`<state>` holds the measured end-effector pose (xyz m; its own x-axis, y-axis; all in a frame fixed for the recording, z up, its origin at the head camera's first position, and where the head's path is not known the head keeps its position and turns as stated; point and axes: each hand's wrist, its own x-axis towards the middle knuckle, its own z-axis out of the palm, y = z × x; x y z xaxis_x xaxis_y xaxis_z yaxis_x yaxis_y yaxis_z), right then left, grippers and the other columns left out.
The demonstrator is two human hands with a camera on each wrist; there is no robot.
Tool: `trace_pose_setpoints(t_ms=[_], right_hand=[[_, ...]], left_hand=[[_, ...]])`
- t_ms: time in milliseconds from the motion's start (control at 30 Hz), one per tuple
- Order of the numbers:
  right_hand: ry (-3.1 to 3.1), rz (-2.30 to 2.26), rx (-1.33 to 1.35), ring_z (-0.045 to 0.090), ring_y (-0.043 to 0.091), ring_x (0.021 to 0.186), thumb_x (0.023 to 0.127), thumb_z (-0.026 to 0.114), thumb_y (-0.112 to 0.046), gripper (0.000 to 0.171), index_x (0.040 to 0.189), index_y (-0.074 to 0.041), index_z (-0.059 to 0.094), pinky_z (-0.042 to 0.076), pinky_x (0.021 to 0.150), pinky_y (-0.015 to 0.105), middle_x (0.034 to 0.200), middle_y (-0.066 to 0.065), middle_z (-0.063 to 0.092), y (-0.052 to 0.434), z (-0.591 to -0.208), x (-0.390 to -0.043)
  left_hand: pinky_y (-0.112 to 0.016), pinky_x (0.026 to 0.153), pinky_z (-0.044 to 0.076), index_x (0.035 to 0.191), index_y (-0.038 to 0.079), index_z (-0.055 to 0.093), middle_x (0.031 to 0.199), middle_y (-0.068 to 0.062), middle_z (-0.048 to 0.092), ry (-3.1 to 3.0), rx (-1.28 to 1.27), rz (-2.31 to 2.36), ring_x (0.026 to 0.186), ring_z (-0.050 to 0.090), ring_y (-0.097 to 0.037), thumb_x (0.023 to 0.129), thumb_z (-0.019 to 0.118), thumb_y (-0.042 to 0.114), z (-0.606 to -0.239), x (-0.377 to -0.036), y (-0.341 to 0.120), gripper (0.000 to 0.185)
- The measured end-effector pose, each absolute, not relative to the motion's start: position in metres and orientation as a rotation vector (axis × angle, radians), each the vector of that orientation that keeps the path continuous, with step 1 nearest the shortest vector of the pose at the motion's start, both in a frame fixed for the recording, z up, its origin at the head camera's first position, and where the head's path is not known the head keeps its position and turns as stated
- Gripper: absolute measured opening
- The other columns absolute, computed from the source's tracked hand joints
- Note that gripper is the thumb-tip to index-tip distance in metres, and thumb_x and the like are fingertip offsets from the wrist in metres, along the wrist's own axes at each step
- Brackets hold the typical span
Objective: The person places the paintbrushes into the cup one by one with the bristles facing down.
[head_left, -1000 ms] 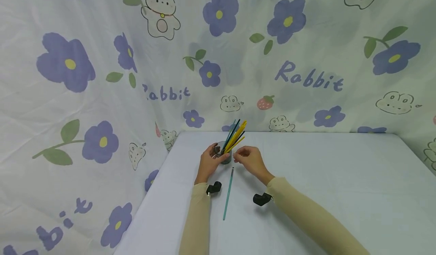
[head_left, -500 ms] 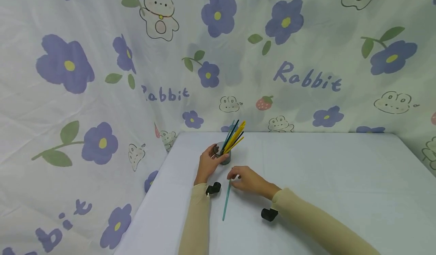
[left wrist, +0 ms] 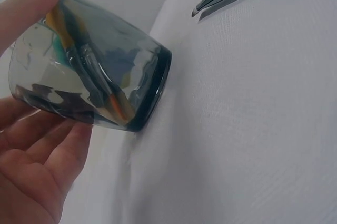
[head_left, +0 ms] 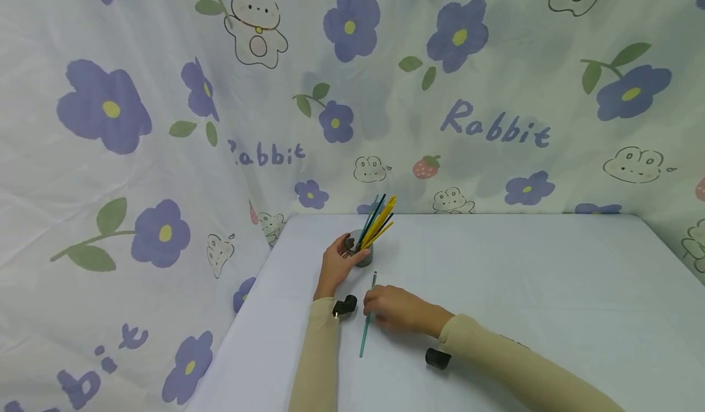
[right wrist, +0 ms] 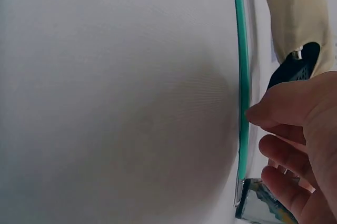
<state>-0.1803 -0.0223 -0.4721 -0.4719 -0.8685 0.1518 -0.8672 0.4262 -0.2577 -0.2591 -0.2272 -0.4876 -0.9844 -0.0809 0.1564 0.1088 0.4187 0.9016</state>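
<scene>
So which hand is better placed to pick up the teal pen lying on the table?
The right hand, probably: its fingers already touch the teal pen, while the left hand grips the glass cup holding the other pens.

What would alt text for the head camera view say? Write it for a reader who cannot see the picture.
A person's right hand touches a slim teal pen lying on a white table, while the left hand grips a dark glass cup of yellow and teal sticks. A flower-and-rabbit printed cloth hangs behind.
</scene>
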Motion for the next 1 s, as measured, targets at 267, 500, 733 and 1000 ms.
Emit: trace_pose_setpoints(t_ms=[267,500,733,1000], right_hand=[[2.693,-0.187,-1.768,0.063,0.007,0.096,0.091,0.078,-0.010,0.018,0.104,-0.022,0.082,0.056,0.087,0.021,0.103,-0.009,0.071,-0.027,-0.471,-0.176],[2.728,0.140,-1.858,0.061,0.006,0.086,0.093,0.076,-0.016,0.013,0.097,-0.027,0.081,0.054,0.077,0.021,0.095,-0.011,0.069,-0.033,-0.471,-0.173],[2.701,0.399,-1.924,0.061,0.005,0.085,0.094,0.076,-0.022,0.010,0.098,-0.031,0.079,0.055,0.078,0.021,0.095,-0.014,0.070,-0.035,-0.460,-0.165],[2.638,0.553,-1.986,0.064,0.004,0.088,0.093,0.078,-0.028,0.012,0.104,-0.034,0.078,0.053,0.079,0.021,0.099,-0.017,0.073,-0.042,-0.460,-0.161]], left_hand=[[-0.050,0.117,0.049,0.153,0.008,0.049,0.147,-0.020,0.060,-2.480,-0.042,-1.623,0.140,0.056,-0.035,0.081,0.087,0.047,-0.488,-0.259,-0.228,0.091],[-0.050,0.117,0.049,0.153,0.009,0.049,0.147,-0.019,0.061,-2.485,-0.053,-1.623,0.140,0.057,-0.035,0.080,0.087,0.050,-0.487,-0.259,-0.229,0.093],[-0.050,0.117,0.049,0.153,0.009,0.049,0.147,-0.019,0.061,-2.497,-0.040,-1.600,0.140,0.057,-0.035,0.081,0.087,0.048,-0.485,-0.259,-0.227,0.090],[-0.049,0.118,0.049,0.153,0.009,0.050,0.146,-0.018,0.062,-2.501,-0.004,-1.604,0.139,0.058,-0.034,0.081,0.088,0.046,-0.485,-0.258,-0.225,0.089]])
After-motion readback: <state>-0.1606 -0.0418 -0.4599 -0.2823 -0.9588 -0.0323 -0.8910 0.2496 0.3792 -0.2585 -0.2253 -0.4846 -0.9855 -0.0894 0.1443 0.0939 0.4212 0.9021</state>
